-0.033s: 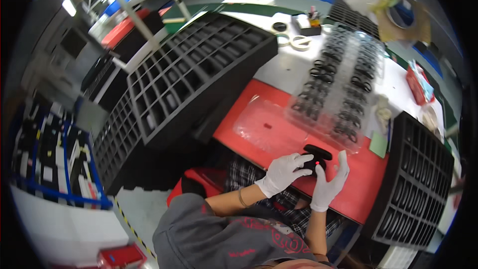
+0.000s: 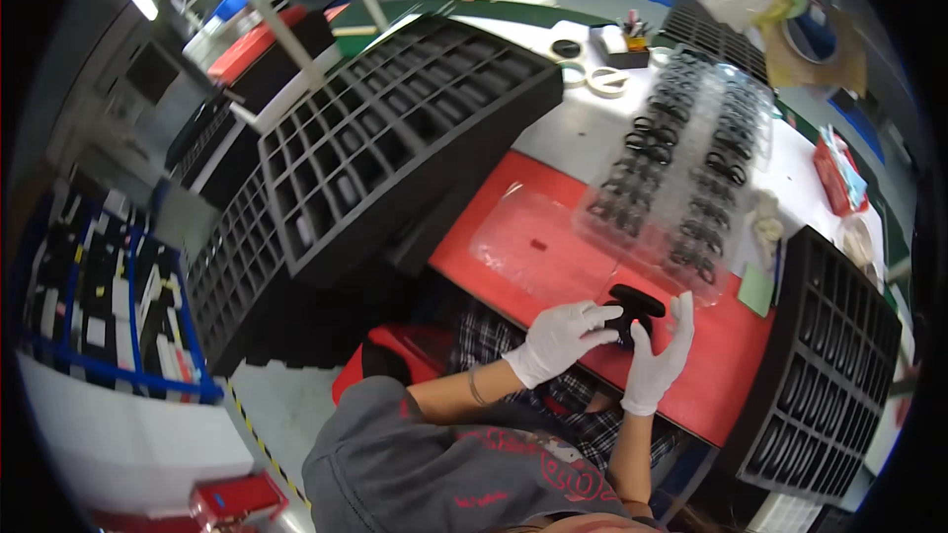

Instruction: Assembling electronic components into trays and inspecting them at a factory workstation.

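In front of me, over the near edge of the red work mat, I hold a small black hinged case with its lid tipped up. My left hand, in a white glove, grips the case's left side between thumb and fingers. My right hand, gloved too, has its thumb against the right side of the case while the forefinger stands up away from it. A tiny red glint shows near the right thumb tip. Fingers cover most of the case's inside and body.
Beyond the mat lies a clear plastic tray with rows of black looped parts. Tall black compartment trays stand at left, another at right. Tape rolls, a pen box, a green note and a red box sit around.
The bright red light at the case has shrunk to a small glint, with a bluish spot near it. My hands hold almost the same pose. The view has shifted slightly.
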